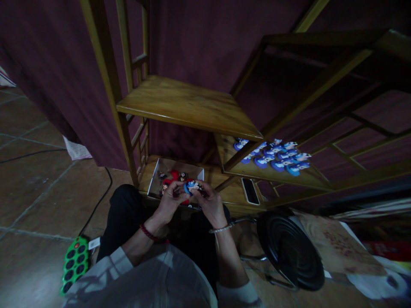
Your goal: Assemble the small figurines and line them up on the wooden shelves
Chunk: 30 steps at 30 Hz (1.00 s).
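Observation:
Both of my hands hold one small blue-and-white figurine (192,187) in front of my knees. My left hand (171,200) has its fingers closed on the figurine's blue base. My right hand (210,205) grips its other end, partly covering it. Just behind and below the hands is an open white box (154,177) on the low shelf, holding several red-and-black figurines (175,174). To the right, several similar blue-and-white figurines (276,156) stand in rows on a higher shelf.
A wooden shelf board (189,105) juts out above the box. A phone-like dark object (250,191) lies on the low shelf. At my right is a round black stool (290,252); at my left, a green power strip (75,263) and a black cable (99,203) lie on the tiles.

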### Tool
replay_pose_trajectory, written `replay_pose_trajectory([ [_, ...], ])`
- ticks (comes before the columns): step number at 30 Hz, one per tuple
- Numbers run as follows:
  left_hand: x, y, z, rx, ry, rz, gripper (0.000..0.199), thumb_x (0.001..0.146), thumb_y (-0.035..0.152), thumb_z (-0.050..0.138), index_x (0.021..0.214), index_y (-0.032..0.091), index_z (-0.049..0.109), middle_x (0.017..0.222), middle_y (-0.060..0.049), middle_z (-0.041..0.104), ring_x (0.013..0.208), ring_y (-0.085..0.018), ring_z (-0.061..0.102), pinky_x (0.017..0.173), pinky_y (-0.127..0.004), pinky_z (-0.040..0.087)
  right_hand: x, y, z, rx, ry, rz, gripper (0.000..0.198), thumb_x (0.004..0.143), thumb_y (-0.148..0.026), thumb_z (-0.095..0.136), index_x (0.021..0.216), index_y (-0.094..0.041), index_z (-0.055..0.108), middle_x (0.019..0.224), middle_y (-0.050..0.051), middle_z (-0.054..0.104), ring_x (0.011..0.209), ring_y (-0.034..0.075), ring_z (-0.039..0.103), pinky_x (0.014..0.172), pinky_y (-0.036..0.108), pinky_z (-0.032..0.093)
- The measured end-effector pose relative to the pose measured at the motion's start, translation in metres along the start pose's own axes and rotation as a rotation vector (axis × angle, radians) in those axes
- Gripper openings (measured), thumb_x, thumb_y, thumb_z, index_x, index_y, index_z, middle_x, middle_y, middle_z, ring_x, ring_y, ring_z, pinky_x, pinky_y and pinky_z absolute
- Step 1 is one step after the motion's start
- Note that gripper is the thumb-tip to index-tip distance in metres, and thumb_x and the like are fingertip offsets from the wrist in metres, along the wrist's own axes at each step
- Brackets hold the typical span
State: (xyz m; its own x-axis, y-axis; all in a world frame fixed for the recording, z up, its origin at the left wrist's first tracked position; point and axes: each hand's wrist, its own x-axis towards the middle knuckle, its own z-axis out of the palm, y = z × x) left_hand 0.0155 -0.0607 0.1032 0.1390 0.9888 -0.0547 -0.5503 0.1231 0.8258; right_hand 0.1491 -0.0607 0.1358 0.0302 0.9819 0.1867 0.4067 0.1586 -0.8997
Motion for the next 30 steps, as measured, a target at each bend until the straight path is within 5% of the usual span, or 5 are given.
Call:
replay_pose_trajectory([
  [12,-0.0001,0.0043,0.0024,0.110,0.004,0.023,0.033,0.061,0.016,0.071,0.089,0.020,0.054,0.091,0.000,0.064,0.088,-0.014,0.058,0.083,-0.028,0.042,-0.0004,0.0044,0.0011,0.078,0.008,0.002,0.030,0.073,-0.034,0.061,0.100,-0.021,0.062,0.094,0.003,0.068,0.084,0.017,0.063,0.077,0.029,0.050],
  [30,-0.0009,-0.0018,0.0022,-0.060,-0.035,-0.044,0.036,0.064,0.021,0.071,0.098,0.020,0.060,0.101,-0.004,0.062,0.098,-0.016,0.055,0.091,-0.032,0.038,-0.0009,0.0024,-0.0065,0.066,-0.042,-0.008,0.030,0.075,-0.034,0.059,0.104,-0.022,0.061,0.101,0.005,0.066,0.089,0.018,0.062,0.081,0.031,0.049],
])
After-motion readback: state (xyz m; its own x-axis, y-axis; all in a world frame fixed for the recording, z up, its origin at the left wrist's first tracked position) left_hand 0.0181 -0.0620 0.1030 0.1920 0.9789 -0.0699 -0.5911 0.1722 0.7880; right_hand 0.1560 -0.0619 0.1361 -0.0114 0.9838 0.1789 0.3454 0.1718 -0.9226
